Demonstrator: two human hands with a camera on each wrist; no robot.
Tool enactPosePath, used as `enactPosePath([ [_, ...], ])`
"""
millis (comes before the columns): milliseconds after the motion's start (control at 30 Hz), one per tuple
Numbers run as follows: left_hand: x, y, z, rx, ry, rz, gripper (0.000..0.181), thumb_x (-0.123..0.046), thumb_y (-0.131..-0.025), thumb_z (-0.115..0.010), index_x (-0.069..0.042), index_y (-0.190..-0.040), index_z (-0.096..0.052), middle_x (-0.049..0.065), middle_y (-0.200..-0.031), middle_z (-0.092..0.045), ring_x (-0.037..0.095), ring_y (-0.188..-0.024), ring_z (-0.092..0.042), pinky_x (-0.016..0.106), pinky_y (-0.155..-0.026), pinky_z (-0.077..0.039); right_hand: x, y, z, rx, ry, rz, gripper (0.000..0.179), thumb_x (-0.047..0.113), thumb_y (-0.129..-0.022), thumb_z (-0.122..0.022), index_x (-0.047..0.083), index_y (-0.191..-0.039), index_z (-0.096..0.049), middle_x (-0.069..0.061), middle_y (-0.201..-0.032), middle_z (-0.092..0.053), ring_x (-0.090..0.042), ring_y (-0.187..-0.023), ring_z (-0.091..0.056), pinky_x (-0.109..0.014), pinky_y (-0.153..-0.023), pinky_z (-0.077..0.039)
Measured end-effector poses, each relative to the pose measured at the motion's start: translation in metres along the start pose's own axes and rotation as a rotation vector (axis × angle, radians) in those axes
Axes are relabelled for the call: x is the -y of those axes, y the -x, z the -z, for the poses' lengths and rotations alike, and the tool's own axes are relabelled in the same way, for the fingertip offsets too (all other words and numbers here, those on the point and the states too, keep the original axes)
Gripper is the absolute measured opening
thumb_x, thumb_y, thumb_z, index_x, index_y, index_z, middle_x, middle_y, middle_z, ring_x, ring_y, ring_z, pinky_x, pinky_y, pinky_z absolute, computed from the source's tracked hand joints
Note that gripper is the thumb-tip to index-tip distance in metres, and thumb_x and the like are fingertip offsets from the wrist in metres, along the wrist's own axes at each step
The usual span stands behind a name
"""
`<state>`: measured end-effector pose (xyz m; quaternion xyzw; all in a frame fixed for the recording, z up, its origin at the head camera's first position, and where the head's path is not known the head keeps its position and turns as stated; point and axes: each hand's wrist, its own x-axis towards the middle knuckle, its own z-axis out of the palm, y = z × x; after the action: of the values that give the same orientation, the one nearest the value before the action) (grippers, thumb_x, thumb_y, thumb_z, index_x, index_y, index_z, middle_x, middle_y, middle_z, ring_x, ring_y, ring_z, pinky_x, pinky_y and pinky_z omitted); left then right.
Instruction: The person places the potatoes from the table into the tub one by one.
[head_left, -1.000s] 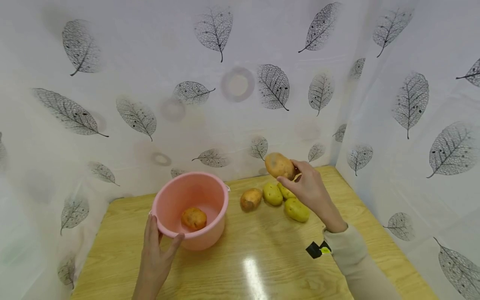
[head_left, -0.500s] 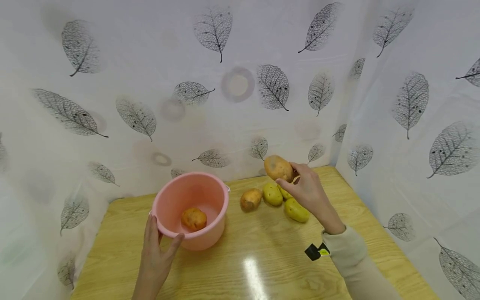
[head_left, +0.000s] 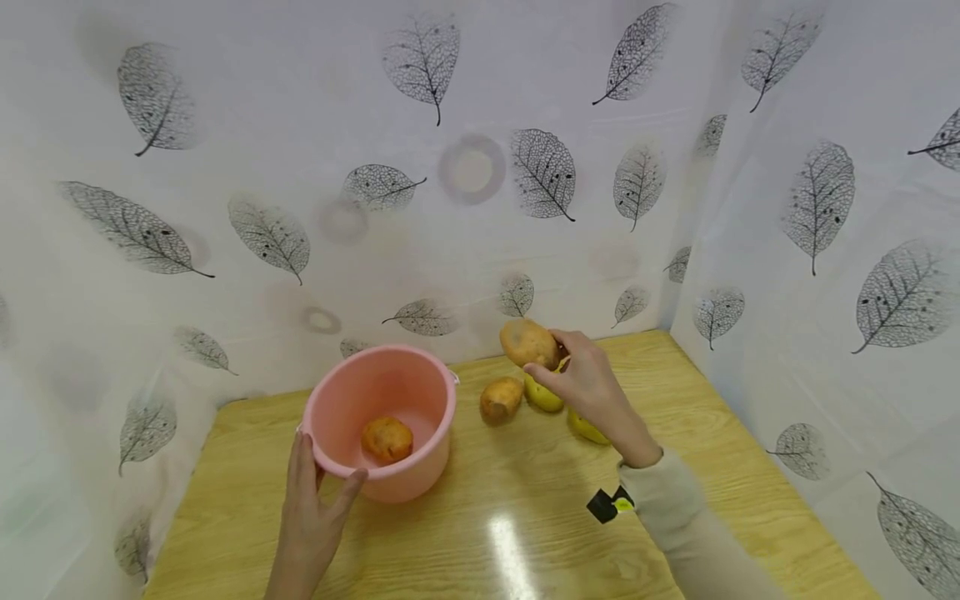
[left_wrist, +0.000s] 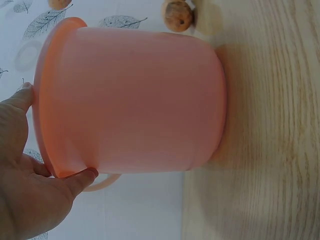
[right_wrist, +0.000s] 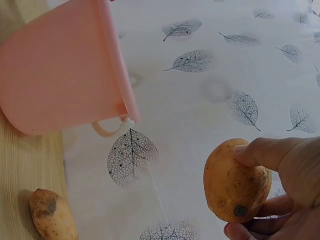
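Note:
A pink bucket (head_left: pixel 420 471) stands on the table, and my left hand (head_left: pixel 311 512) grips its rim at the near left side. In the left wrist view, thumb and fingers of that hand (left_wrist: pixel 30 200) spread along the rim and outer wall of the bucket (left_wrist: pixel 135 100). One brown potato (head_left: pixel 387 439) lies inside on the bottom. Right of the bucket, my right hand (head_left: pixel 592 387) holds another brown potato (head_left: pixel 527 342) in the air between thumb and fingers. The right wrist view shows this potato (right_wrist: pixel 232 182) with a dark spot, apart from the bucket.
A third brown potato (head_left: pixel 501 400) lies on the wooden table (head_left: pixel 442 550) right of the bucket. Behind and under the right hand are yellow-green potatoes (head_left: pixel 543 397), partly hidden. A leaf-patterned curtain (head_left: pixel 450 250) encloses the table at the back and sides.
My right hand has moved left and slightly down with the potato, closer to the bucket, and now covers more of the yellow-green potatoes. The left hand and bucket stay in place.

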<state>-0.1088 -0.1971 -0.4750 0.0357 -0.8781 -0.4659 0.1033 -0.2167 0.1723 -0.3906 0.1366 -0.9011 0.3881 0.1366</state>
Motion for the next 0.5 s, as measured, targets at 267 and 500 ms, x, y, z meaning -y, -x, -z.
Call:
enactPosePath([
  [267, 0.001, -0.001, 0.000, -0.001, -0.006, 0.003, 0.104, -0.034, -0.099, -0.072, -0.006, -0.166, 0.002, 0.019, -0.171, 0.003, 0.048, -0.149, -0.027, 0.062, -0.116, -0.032, 0.019, -0.006, -0.021, 0.034, -0.026, 0.013, 0.057, 0.024, -0.088, -0.084, -0.006, -0.131, -0.063, -0.019, -0.112, -0.065, -0.026, -0.085, -0.061, -0.034, -0.070, -0.056],
  [500, 0.001, -0.001, 0.001, 0.010, -0.006, 0.005, 0.105, -0.034, -0.099, -0.072, -0.007, -0.166, 0.004, 0.021, -0.171, 0.003, 0.048, -0.149, -0.026, 0.063, -0.115, -0.032, 0.035, -0.010, -0.041, 0.080, -0.057, 0.012, 0.056, 0.026, -0.087, -0.085, -0.003, -0.131, -0.065, -0.016, -0.114, -0.064, -0.024, -0.086, -0.060, -0.032, -0.069, -0.056],
])
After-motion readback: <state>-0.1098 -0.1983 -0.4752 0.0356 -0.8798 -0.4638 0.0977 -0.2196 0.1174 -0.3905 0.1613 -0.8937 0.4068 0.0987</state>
